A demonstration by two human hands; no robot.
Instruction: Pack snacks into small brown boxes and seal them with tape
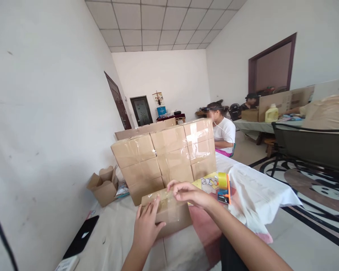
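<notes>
A small taped cardboard box lies on the cloth-covered table right in front of me. My left hand rests on its left part, fingers stretched out over the top and thumb along the near side. Above the right part of the top, my right hand has its fingers curled in towards the thumb; whatever they pinch, if anything, is hidden. Clear tape shines on the box's top. To the right, a tape dispenser with an orange frame and a yellow tape roll stands on the table.
Behind the box rises a stack of taped cardboard boxes. An open carton is at the left by the wall, with a black phone-like slab nearer me. A person in white sits beyond the stack; other people are at the right-hand table.
</notes>
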